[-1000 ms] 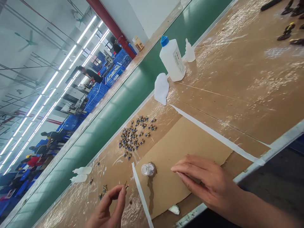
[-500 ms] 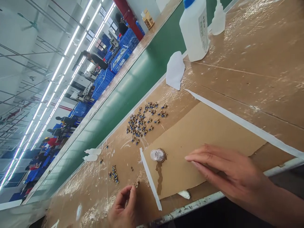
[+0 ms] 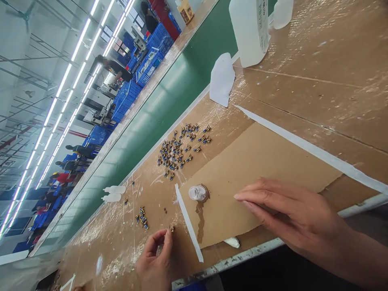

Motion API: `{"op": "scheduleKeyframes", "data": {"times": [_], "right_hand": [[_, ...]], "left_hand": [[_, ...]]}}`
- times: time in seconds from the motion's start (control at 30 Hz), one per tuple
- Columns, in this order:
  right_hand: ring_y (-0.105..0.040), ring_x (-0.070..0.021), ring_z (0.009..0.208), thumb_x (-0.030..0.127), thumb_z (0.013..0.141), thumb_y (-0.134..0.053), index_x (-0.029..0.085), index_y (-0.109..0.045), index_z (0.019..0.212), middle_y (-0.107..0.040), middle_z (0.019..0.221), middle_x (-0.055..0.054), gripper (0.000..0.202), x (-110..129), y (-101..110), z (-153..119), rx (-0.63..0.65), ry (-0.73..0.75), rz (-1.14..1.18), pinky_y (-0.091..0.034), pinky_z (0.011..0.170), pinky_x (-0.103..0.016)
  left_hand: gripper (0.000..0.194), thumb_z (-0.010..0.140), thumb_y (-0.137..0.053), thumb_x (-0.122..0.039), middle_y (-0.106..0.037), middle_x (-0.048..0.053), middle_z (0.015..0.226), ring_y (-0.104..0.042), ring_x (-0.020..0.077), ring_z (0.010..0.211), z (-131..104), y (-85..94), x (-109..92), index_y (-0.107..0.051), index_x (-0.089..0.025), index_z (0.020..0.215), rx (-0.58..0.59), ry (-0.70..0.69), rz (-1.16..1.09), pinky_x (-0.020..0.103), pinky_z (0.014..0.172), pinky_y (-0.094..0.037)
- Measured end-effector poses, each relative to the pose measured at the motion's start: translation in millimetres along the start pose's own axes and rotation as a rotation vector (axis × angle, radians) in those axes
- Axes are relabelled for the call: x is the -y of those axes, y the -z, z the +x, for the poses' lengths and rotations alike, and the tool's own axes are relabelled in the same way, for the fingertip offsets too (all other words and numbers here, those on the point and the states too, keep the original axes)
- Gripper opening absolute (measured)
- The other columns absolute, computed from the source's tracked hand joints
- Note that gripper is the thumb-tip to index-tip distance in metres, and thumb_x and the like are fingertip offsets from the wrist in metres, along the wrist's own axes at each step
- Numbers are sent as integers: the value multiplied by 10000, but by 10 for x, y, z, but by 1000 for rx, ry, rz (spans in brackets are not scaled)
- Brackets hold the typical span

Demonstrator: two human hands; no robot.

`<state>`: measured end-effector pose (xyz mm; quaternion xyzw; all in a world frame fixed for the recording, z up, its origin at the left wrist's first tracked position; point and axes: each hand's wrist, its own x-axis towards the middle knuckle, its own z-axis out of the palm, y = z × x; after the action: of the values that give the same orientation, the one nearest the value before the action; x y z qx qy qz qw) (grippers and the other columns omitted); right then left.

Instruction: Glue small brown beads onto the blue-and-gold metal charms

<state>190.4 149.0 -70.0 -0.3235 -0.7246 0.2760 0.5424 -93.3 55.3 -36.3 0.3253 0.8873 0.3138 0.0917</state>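
Observation:
My left hand [image 3: 155,256] is closed in a pinch at the near side of the table, with a small brass-coloured part [image 3: 172,229] at its fingertips. My right hand [image 3: 287,206] hovers over a brown cardboard sheet [image 3: 242,161]; its thumb and fingers are pressed together, and anything between them is too small to make out. Between the hands, a small clear cup [image 3: 198,192] stands on the cardboard beside a dark wet streak [image 3: 200,222]. Behind it lies a pile of small blue-and-brass pieces [image 3: 172,153]. A smaller cluster of such pieces [image 3: 142,218] is above my left hand.
White tape strips [image 3: 189,222] edge the cardboard. A large white bottle [image 3: 250,32], a small squeeze bottle [image 3: 282,14] and a white paper piece [image 3: 222,79] are at the back. Two small white bottles [image 3: 113,194] lie left. A person [image 3: 117,70] works beyond the green divider [image 3: 169,91].
The view has shifted slightly, so things on the table appear a little higher and further left. Both hands keep nearly the same pose.

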Motion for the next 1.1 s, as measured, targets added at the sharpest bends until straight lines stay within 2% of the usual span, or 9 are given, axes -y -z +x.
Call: {"op": "scheduleKeyframes", "data": {"times": [0.13,0.37,0.53,0.8,0.93,1.1], "right_hand": [[-635,-116,849,90,827,-556,198,-603,1016,-677,893,-24,223,11,12,10,1,4,4,-517,808,-210],[-646,-140,857,101,833,-546,215,-589,1052,-679,917,-29,250,0,5,-4,31,-22,13,-533,793,-239],[-646,-151,858,117,847,-533,239,-575,1075,-679,925,-29,263,-5,13,-15,27,-18,-2,-535,783,-261],[-628,-115,869,102,842,-543,206,-580,1055,-664,930,-25,240,-18,8,-20,49,-21,6,-513,788,-204],[-633,-124,858,101,840,-545,219,-575,1058,-672,924,-22,250,-11,10,-30,33,-11,-6,-515,794,-226],[-630,-123,862,89,840,-543,208,-577,1049,-676,913,-26,242,-10,-6,-8,18,-2,-3,-510,811,-234]], "left_hand": [[477,519,-727,-577,-697,39,742,-632,199,714,48,26,57,-690,-173,770,28,-2,34,310,708,-503],[334,532,-753,-519,-710,27,721,-650,246,701,68,74,37,-700,-238,704,72,-42,50,380,705,-523],[370,559,-725,-539,-708,30,738,-650,248,732,54,62,26,-693,-215,735,62,-30,72,384,750,-513],[366,554,-723,-557,-713,22,742,-661,253,751,89,73,45,-706,-235,728,79,-65,126,371,748,-514],[390,555,-725,-554,-720,33,794,-657,271,815,94,69,28,-713,-226,765,123,-43,112,397,810,-493],[468,557,-686,-606,-714,41,840,-636,264,883,110,106,12,-713,-215,813,149,-33,190,367,853,-442]]}}
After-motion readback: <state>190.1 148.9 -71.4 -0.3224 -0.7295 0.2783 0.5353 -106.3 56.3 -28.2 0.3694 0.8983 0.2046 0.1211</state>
